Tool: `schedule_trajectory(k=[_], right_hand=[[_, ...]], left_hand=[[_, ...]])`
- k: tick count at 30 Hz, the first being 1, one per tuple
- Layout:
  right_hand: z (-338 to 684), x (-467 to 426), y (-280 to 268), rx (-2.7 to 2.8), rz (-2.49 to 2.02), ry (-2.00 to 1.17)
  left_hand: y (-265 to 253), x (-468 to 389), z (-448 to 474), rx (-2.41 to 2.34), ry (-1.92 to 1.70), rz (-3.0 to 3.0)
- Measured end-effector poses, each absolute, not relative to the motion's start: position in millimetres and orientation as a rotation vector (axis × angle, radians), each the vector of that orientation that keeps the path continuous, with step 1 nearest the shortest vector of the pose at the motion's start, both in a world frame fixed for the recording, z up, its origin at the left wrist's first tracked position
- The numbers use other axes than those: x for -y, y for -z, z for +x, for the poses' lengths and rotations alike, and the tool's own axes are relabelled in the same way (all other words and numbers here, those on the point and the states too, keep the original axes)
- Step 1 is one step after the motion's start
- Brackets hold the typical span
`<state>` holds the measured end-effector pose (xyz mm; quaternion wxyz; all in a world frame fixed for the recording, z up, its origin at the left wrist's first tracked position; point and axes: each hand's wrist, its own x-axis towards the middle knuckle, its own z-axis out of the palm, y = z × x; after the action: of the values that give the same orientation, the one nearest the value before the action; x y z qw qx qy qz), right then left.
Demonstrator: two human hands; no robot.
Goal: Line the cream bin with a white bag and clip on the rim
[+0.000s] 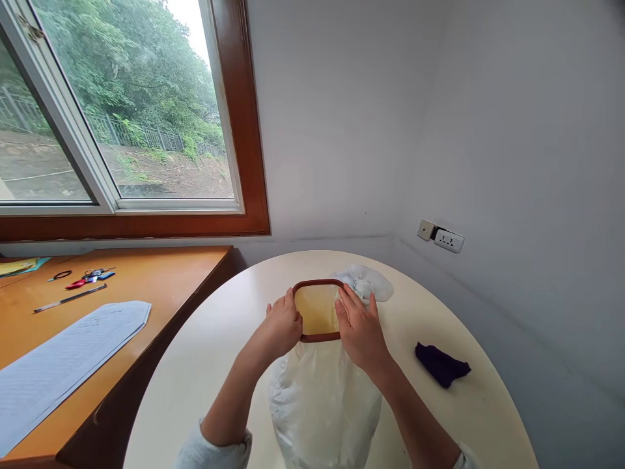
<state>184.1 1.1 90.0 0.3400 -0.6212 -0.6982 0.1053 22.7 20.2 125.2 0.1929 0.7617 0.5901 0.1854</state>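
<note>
Over the desk (209,365), toward its far edge: brown frame (319,337); plastic bag (325,407) nearer the front edge. Left hand (283,326), grip closed on left side; right hand (359,326) clasps right side, fingers partly spread. Dark cloth (442,365) near right edge.

A reddish-brown colour is shown by the rounded frame (320,338), within which a plain, mellow yellow panel (316,309) is bordered. The plastic bag (325,404) below is tinted milky cream, with pale, glossy highlights at its left edge. Translucent white is seen in the bundle (375,283) behind, deep purple in the cloth (442,365). The tabletop (219,345) is coloured cream, the desk (156,273) orange-brown. White paper (73,374) is patterned with faint lines. The sleeve (215,449) is tinged pale grey-blue.
</note>
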Motion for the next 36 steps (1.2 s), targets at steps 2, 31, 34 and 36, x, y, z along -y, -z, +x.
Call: schedule_trajectory(k=[2,31,34,36], right_hand=[[185,-1,-92,1.859,-1.638,-0.236],[181,-42,-124,2.2,-1.756,0.02],[178,-61,-121,2.289,-1.74,-0.018],[178,-69,-118,2.33,-1.74,-0.028]], left_hand=[[-129,-18,24,-1.693,-0.431,2.117],[-139,-72,43,-1.714,-0.343,2.535],[-129,-83,52,-1.684,-0.266,2.576],[-122,-86,54,-1.69,-0.25,2.593]])
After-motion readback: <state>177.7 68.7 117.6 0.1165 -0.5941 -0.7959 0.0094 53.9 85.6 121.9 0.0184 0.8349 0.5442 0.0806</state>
